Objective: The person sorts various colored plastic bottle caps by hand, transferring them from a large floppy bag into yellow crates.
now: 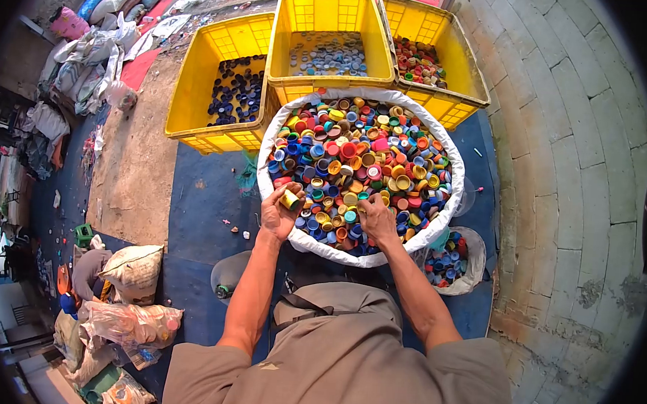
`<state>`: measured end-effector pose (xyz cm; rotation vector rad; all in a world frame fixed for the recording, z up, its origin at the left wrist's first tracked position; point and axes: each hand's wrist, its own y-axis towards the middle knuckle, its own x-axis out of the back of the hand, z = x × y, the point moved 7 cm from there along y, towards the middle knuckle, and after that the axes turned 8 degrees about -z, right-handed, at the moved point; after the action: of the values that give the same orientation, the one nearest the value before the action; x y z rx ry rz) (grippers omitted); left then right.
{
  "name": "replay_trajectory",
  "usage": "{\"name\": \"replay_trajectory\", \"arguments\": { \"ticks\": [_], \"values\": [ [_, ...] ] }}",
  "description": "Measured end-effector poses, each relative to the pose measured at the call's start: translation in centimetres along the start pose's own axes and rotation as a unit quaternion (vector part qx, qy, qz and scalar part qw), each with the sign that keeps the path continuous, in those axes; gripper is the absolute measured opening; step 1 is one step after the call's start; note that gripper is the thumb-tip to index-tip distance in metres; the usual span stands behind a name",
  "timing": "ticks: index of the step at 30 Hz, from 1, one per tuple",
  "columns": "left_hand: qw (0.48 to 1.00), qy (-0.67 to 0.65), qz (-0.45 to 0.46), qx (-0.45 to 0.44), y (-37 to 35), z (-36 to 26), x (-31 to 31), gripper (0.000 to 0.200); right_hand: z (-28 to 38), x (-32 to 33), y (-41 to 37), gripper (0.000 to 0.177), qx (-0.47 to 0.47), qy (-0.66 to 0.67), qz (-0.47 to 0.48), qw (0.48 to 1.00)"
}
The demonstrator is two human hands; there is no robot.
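A big round white-rimmed sack point(455, 166) in front of me is full of mixed coloured plastic bottle caps point(349, 152). At its near left edge, my left hand point(275, 220) is closed around a yellow cap point(289, 199), palm turned up, with something red by the fingertips. My right hand point(378, 222) reaches over the near right part of the pile. Its fingers are bent together among the caps, and what they pinch is too small or hidden to make out.
Behind the sack stand three yellow crates: the left crate point(186, 82) holds dark caps, the middle crate point(283, 22) pale ones, the right crate point(462, 55) mostly red ones. A smaller bag point(475, 267) of caps sits right, near a block wall point(562, 179). Stuffed sacks point(132, 272) lie left.
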<state>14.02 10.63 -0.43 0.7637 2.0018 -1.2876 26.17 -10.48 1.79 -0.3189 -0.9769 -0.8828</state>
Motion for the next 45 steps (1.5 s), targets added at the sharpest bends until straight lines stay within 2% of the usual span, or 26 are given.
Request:
{"name": "replay_trajectory", "arguments": {
  "ticks": [4,5,8,11,14,17,18,19,20,21,22,25,26,28,29,30,33,37,45],
  "values": [
    [0.999,-0.008,-0.031,-0.021,-1.6,0.4,0.5,0.023,0.6,-1.8,1.5,0.021,0.046,-0.069,0.059,0.995],
    [0.998,-0.022,-0.053,-0.015,-1.9,0.6,0.7,0.025,0.8,-1.8,1.5,0.020,0.056,-0.065,0.055,0.995],
    [0.998,-0.052,-0.020,-0.003,-2.9,0.9,0.2,0.028,1.6,-2.1,1.9,0.019,0.087,-0.057,0.044,0.994],
    [0.997,-0.062,-0.037,-0.010,-3.4,1.2,0.3,0.029,1.7,-2.5,2.1,0.015,0.089,-0.080,0.053,0.991],
    [0.998,-0.053,-0.045,-0.009,-3.7,1.5,-0.5,0.026,1.1,-2.0,2.1,0.013,0.062,-0.018,-0.002,0.998],
    [0.999,-0.026,-0.034,-0.012,-3.7,1.9,-1.3,0.029,0.4,-0.5,2.3,0.014,-0.053,0.137,-0.018,0.989],
    [0.999,-0.022,-0.028,-0.005,-3.6,2.0,-1.3,0.030,-0.2,-1.0,2.0,0.020,-0.067,0.231,-0.030,0.970],
    [1.000,-0.018,-0.021,0.002,-3.5,2.2,-1.6,0.031,0.2,-0.8,1.6,0.022,-0.159,0.381,0.004,0.911],
    [1.000,-0.017,-0.022,0.008,-3.5,2.5,-1.8,0.030,1.1,-0.7,0.9,0.023,-0.243,0.518,0.037,0.819],
    [1.000,-0.016,-0.017,0.010,-3.5,2.7,-2.1,0.030,2.0,-0.9,0.1,0.025,-0.319,0.638,0.070,0.698],
    [1.000,-0.014,-0.013,0.012,-3.5,2.9,-2.4,0.029,2.3,-1.6,-0.4,0.026,-0.308,0.706,0.112,0.628],
    [1.000,0.001,-0.002,0.010,-4.1,3.4,-3.7,0.026,5.3,-0.9,-1.5,0.023,-0.284,0.787,0.207,0.508],
    [1.000,0.012,-0.001,0.005,-4.3,3.6,-4.1,0.023,5.0,-2.0,-1.8,0.020,-0.302,0.798,0.186,0.488],
    [0.999,0.033,0.003,-0.003,-4.4,3.9,-4.5,0.021,6.1,-0.9,-1.1,0.019,-0.247,0.629,0.149,0.722],
    [0.999,0.043,0.006,-0.007,-4.4,4.0,-4.5,0.021,6.8,-0.3,-0.8,0.019,-0.212,0.522,0.126,0.817],
    [0.999,0.052,0.010,-0.011,-4.4,4.1,-4.7,0.020,7.9,0.2,0.0,0.024,-0.098,0.492,0.043,0.864],
    [0.996,0.086,0.015,-0.017,-4.5,4.4,-5.0,0.022,8.5,0.4,-0.2,0.030,-0.038,0.388,0.024,0.921],
    [0.991,0.131,0.010,-0.029,-4.5,4.5,-4.7,0.022,8.7,0.4,-0.2,0.027,-0.019,0.364,-0.017,0.931],
    [0.984,0.180,-0.004,-0.018,-4.2,4.9,-3.5,0.022,8.7,0.6,-0.4,0.018,-0.002,0.326,-0.008,0.945]
  ]
}}
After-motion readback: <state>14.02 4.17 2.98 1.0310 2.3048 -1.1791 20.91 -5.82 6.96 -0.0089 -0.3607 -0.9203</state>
